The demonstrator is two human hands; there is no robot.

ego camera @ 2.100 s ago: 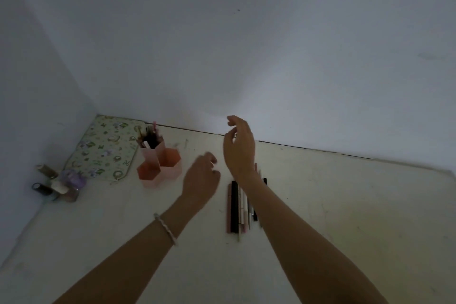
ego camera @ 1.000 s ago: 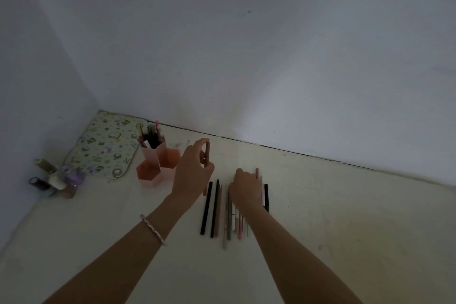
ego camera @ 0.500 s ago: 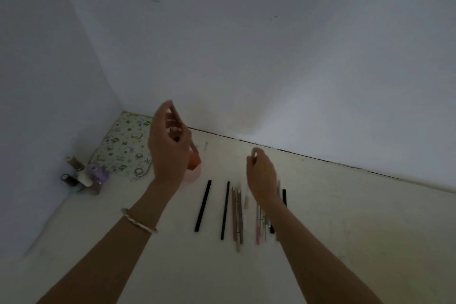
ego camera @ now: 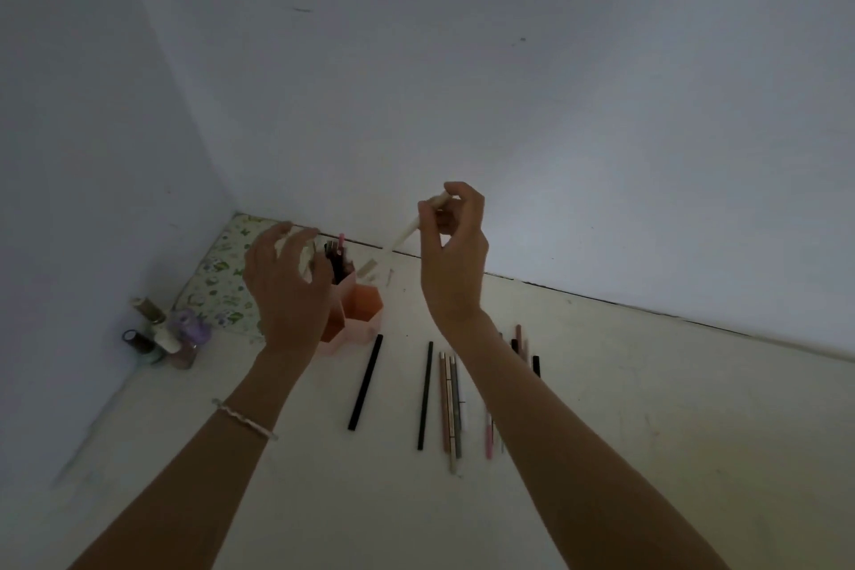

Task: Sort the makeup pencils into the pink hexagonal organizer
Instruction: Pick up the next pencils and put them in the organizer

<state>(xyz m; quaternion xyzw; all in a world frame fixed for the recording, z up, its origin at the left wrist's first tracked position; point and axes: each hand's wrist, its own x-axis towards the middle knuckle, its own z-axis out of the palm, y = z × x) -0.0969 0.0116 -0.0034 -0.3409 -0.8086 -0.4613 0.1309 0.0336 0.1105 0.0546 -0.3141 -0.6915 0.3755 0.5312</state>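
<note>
The pink hexagonal organizer (ego camera: 365, 315) stands at the back left, with several pencils upright in its tall rear cell (ego camera: 337, 262). My left hand (ego camera: 289, 287) hovers in front of it, fingers spread, covering its left side; nothing shows in that hand. Raised above the surface, my right hand (ego camera: 455, 255) pinches a cream pencil (ego camera: 412, 229) that tilts down to the left toward the organizer. Several makeup pencils lie in a row on the surface, among them two black ones (ego camera: 365, 382) (ego camera: 424, 393) and a brown cluster (ego camera: 451, 407). My right forearm hides part of the row.
A floral mat (ego camera: 222, 278) lies in the back left corner. Several small bottles (ego camera: 162, 333) stand against the left wall. A small pale piece (ego camera: 368, 268) lies behind the organizer. White walls close the back and left.
My right hand has lifted a cream pencil off the row and raised it. My left hand has opened over the organizer. The camera has tilted.
</note>
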